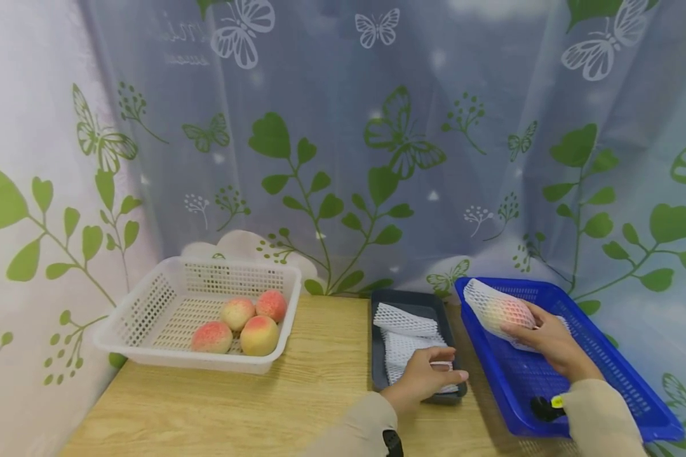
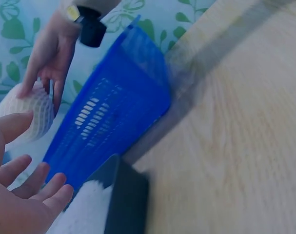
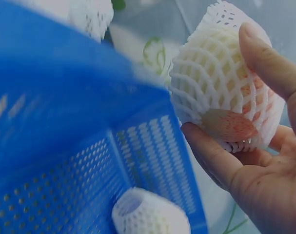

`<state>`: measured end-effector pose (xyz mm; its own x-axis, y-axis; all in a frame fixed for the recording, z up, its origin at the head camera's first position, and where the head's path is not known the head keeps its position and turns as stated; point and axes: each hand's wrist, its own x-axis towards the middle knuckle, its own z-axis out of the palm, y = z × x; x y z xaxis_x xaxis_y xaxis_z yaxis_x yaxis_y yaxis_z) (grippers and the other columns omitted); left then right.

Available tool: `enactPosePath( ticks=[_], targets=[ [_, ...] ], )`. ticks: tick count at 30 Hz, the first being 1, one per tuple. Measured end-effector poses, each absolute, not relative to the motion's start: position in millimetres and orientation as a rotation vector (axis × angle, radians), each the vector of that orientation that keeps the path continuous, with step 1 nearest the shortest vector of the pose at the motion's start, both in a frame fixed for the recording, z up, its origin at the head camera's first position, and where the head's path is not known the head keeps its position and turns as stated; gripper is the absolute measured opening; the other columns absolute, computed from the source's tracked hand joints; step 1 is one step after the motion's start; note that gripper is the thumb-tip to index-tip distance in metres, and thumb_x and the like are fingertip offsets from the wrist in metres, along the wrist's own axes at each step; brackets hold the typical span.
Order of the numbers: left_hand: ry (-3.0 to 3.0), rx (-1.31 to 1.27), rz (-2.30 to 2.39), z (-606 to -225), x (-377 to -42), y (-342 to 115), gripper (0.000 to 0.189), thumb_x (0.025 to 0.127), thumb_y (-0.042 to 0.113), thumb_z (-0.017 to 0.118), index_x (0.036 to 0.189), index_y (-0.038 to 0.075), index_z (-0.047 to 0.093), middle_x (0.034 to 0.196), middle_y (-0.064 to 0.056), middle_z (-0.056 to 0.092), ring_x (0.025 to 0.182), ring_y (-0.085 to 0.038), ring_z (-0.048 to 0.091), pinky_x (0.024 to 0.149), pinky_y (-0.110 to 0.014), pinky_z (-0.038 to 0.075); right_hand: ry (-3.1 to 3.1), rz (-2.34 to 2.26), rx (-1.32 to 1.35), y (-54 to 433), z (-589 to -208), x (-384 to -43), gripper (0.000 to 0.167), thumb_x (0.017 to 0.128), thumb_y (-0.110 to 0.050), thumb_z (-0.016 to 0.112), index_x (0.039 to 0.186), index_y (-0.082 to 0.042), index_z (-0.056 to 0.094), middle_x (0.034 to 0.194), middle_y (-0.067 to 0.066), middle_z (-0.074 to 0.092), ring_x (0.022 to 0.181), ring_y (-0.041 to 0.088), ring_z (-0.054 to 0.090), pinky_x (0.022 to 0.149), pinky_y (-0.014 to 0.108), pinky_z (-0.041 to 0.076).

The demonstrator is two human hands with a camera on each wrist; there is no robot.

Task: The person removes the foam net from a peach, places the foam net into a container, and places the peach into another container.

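My right hand (image 1: 554, 343) grips a peach (image 3: 233, 124) wrapped in a white foam net (image 3: 206, 73), held above the far end of the blue basket (image 1: 497, 387). Thumb and fingers press on its sides, and the net's loose end sticks out to the left. Another net-wrapped fruit (image 3: 150, 214) lies inside this basket. My left hand (image 1: 425, 377) hovers over the near part of a dark tray (image 1: 380, 374), its fingers spread loosely with nothing between them. Flat white foam nets (image 1: 406, 320) lie in that tray, partly hidden by the left hand.
A white perforated basket (image 1: 148, 355) stands at the left with several bare peaches (image 1: 260, 335) in its right part. Wooden tabletop (image 1: 320, 355) lies between it and the dark tray. Behind everything hangs a patterned curtain (image 1: 331, 82).
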<state>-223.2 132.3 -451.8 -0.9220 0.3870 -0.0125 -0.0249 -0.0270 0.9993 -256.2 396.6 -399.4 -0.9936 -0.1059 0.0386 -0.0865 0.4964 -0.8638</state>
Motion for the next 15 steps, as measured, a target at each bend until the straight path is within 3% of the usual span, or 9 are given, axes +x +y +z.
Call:
enactPosePath(
  ticks=[10, 15],
  targets=[
    [1.959, 0.336, 2.114, -431.5, -245.9, 105.0, 0.074, 0.082, 0.021, 0.078, 0.145, 0.012, 0.041, 0.141, -0.011, 0.047, 0.127, -0.033, 0.047, 0.094, -0.044, 0.05, 2.73, -1.485, -0.32, 349.5, -382.1, -247.7, 0.08, 0.09, -0.022, 0.069, 0.152, -0.003, 0.022, 0.142, 0.028, 0.039, 0.102, -0.007, 0.05, 0.081, 0.018, 0.049],
    [1.937, 0.381, 2.174, -422.5, -255.1, 83.9, 0.079, 0.083, 0.024, 0.076, 0.149, 0.013, 0.034, 0.147, -0.014, 0.04, 0.132, -0.035, 0.043, 0.097, -0.043, 0.049, 2.671, -1.519, -0.421, 323.9, -382.5, -244.1, 0.081, 0.088, -0.017, 0.071, 0.151, -0.003, 0.023, 0.139, 0.028, 0.043, 0.103, -0.004, 0.054, 0.081, 0.021, 0.051]
  ],
)
